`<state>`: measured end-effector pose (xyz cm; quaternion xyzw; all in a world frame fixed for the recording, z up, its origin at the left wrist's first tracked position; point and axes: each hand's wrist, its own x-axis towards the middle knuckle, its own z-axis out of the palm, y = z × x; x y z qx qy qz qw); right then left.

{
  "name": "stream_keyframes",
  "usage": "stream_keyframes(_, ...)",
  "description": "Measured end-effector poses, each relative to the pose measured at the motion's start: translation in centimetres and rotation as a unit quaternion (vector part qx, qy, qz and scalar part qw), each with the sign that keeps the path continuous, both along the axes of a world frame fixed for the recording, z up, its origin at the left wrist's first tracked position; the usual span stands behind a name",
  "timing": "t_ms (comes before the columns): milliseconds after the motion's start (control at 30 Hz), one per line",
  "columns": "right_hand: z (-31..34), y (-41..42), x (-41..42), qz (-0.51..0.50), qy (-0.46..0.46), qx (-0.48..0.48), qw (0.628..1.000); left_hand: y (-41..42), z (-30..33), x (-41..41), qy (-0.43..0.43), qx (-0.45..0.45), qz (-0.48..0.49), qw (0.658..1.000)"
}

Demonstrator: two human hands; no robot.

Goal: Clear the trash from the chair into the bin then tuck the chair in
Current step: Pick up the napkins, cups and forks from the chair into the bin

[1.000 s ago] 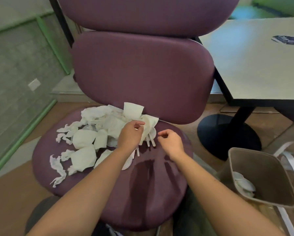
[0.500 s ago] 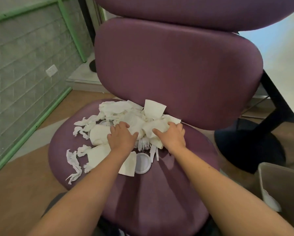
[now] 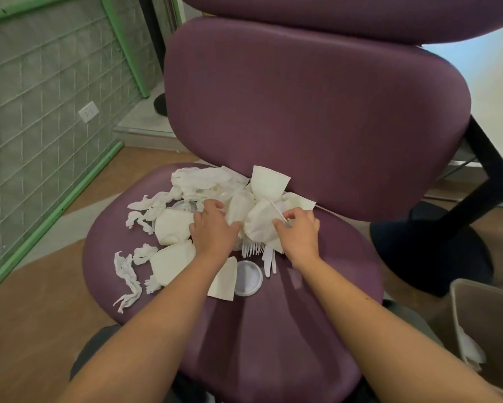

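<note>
Nothing to read here: no lettering, label, brand or number shows on the purple chair (image 3: 302,117), the white paper scraps (image 3: 203,181), the plastic lid (image 3: 248,277) or the wall socket (image 3: 88,111)

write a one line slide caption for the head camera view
Both hands, left and right, gather crumpled white paper trash on a purple chair seat, bin waiting at right.

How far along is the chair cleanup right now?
Early. The bin already holds a little white trash. In hand: the left hand and right hand are gathering crushed paper cups. Left: torn napkins, a plastic lid and forks on the chair seat; chair not tucked in.
</note>
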<state>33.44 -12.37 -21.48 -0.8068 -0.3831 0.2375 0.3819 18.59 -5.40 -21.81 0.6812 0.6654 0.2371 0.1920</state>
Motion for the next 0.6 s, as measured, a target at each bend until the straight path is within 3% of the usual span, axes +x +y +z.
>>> stream_keyframes(233,0.7,-2.7,0.2,-0.028,0.150,0.095,0.984,-1.1,1.3,0.1,-0.105,-0.074,-0.045,0.991)
stream_keyframes(467,2.0,-6.5,2.2,-0.104,0.192,0.151,0.964,-3.2,3.5,0.9,-0.111,-0.049,-0.059,0.991)
stream_keyframes(600,2.9,-9.1,4.1,-0.159,0.205,0.173,0.950,-4.9,4.9,3.2,-0.160,-0.043,-0.132,0.977)
